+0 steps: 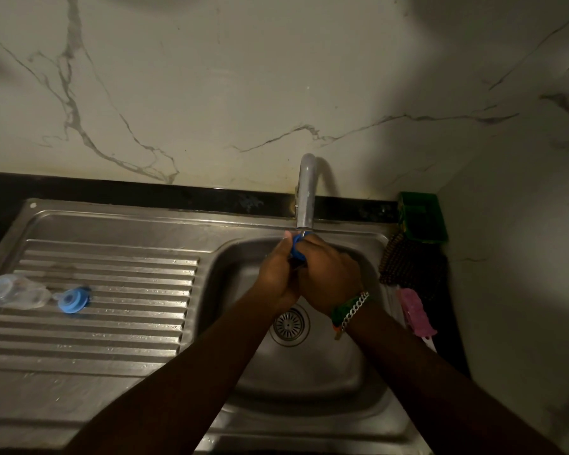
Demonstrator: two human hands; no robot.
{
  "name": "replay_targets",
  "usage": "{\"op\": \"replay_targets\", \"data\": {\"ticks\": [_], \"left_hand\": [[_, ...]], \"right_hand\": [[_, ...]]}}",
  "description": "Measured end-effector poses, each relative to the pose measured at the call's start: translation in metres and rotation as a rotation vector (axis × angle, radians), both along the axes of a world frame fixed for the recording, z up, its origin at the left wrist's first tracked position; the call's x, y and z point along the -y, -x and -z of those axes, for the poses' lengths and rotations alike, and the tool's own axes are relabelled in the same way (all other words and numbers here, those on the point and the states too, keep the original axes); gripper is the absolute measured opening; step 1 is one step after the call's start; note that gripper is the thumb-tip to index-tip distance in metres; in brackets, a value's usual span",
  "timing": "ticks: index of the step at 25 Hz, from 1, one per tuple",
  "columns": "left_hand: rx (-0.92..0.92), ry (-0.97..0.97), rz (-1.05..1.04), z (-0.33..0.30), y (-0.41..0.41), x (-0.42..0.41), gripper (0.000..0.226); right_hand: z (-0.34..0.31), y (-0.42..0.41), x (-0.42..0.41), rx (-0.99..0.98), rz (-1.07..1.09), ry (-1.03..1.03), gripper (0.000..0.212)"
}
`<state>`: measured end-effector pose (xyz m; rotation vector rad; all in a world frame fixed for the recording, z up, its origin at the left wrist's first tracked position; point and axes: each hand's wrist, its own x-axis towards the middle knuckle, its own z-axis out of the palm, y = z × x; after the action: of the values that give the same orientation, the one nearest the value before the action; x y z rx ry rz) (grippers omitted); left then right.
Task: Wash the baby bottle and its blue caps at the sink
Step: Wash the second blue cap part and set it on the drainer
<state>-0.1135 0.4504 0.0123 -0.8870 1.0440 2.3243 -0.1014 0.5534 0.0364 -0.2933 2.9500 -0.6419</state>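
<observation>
Both my hands meet over the steel sink basin [309,382], right under the tap spout [305,198]. My left hand [278,270] and my right hand [329,274] are curled together round a blue cap [298,249], of which only a small blue part shows between the fingers. The clear baby bottle [14,290] lies on its side at the far left of the ribbed drainboard [112,323]. A second blue cap [73,300] lies just right of the bottle.
A green soap holder [422,216] stands at the back right corner. A dark scrubber [404,261] and a pink brush [416,311] lie on the counter right of the basin. The drain strainer [289,325] shows below my wrists. A marble wall rises behind.
</observation>
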Motion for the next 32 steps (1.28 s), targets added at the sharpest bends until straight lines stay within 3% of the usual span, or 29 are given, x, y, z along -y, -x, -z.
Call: {"op": "replay_targets", "data": {"ticks": [3, 7, 10, 15, 18, 24, 26, 29, 32], "left_hand": [[0.01, -0.029, -0.025, -0.001, -0.001, 0.002, 0.048], [-0.005, 0.005, 0.004, -0.003, -0.004, -0.001, 0.044], [0.009, 0.025, 0.001, -0.006, -0.001, 0.0, 0.045], [-0.037, -0.066, -0.014, -0.001, -0.011, -0.001, 0.049], [-0.012, -0.057, -0.039, 0.001, -0.007, 0.003, 0.046], [-0.047, -0.064, 0.022, 0.005, -0.01, 0.002, 0.044], [-0.118, -0.069, 0.001, 0.006, -0.007, 0.007, 0.047], [-0.339, 0.035, 0.116, 0.009, -0.011, 0.011, 0.043], [-0.474, 0.134, 0.172, 0.013, -0.015, 0.013, 0.039]], "right_hand": [[-0.001, -0.006, 0.003, -0.068, -0.015, -0.065, 0.044], [-0.002, -0.003, 0.001, -0.012, -0.001, -0.008, 0.034], [-0.007, -0.012, 0.001, -0.145, -0.008, -0.078, 0.044], [-0.003, -0.008, 0.007, 0.06, 0.204, 0.289, 0.022], [0.001, -0.019, 0.008, -0.119, 0.125, 0.129, 0.026], [0.0, -0.008, 0.005, -0.047, 0.172, 0.14, 0.027], [0.004, -0.011, 0.006, 0.051, 0.23, 0.346, 0.019], [0.0, -0.004, 0.013, 0.378, 0.606, 1.0, 0.021], [-0.001, 0.003, 0.019, 0.403, 0.842, 1.088, 0.03]]}}
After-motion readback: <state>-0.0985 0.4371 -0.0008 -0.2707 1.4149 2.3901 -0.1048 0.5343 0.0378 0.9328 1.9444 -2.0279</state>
